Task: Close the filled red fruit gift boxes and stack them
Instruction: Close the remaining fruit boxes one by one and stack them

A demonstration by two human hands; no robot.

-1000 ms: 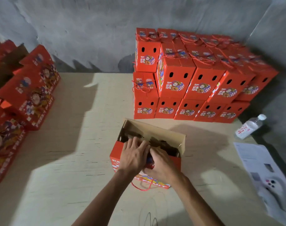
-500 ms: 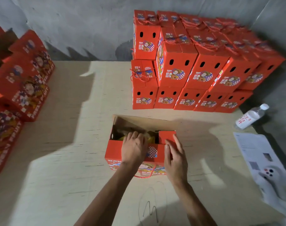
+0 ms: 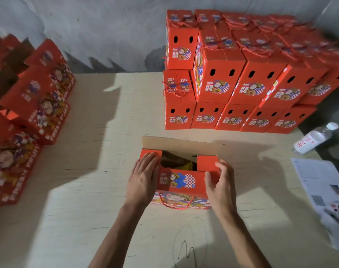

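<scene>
Open box (image 3: 181, 182) at frame centre, long axis left-right; left hand (image 3: 143, 177) flat on left flap, right hand (image 3: 219, 182) pinching right flap; back flap (image 3: 179, 143) upright, unfolded.

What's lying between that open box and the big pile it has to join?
Nothing visible. Only bare table separates the open box from the stack. The water bottle lies off to the right, clear of that path.
</scene>
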